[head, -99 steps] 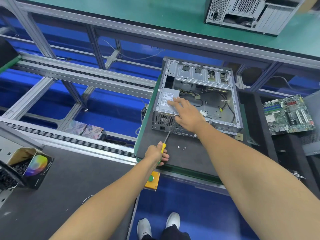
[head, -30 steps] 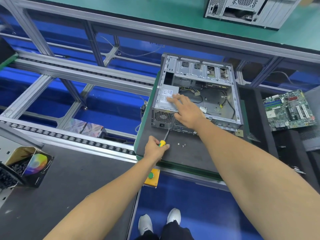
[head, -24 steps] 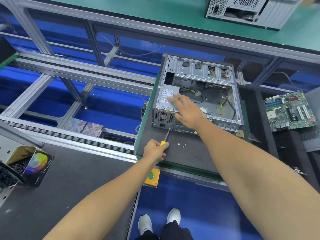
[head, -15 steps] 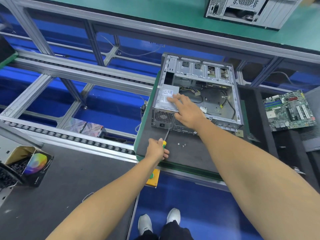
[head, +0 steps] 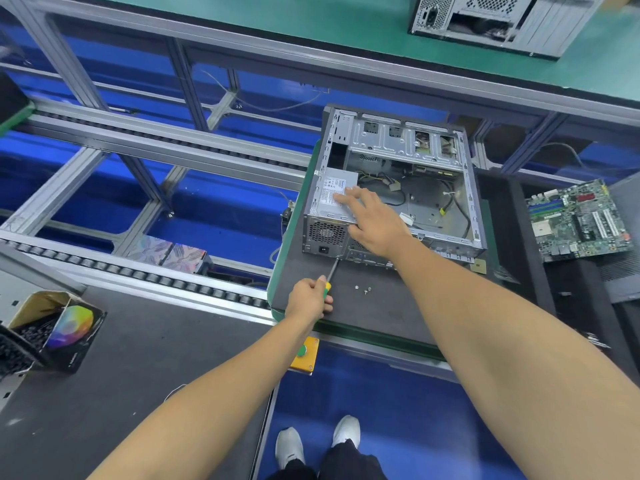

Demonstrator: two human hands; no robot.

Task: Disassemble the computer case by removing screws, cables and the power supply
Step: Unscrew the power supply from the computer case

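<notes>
An open grey computer case (head: 467, 188) lies on a dark pallet (head: 381, 306), its rear panel facing me. The silver power supply (head: 329, 202) sits in its near left corner, with loose cables (head: 450, 206) inside. My right hand (head: 372, 223) rests flat on the power supply, fingers straight. My left hand (head: 310, 299) grips a yellow and green screwdriver (head: 327, 289). Its shaft tip meets the rear panel's lower edge, just right of the power socket. Two loose screws (head: 363, 289) lie on the pallet in front of the case.
A green motherboard (head: 578, 220) lies on a dark mat at the right. Another case (head: 491, 19) stands on the green bench beyond. A cardboard box (head: 48, 330) of dark parts sits at the left. A yellow button box (head: 304, 355) hangs below the pallet edge. Conveyor rails run left.
My left hand has shifted its grip round the screwdriver handle while the tip stays at the rear panel. My right hand has stayed on the power supply.
</notes>
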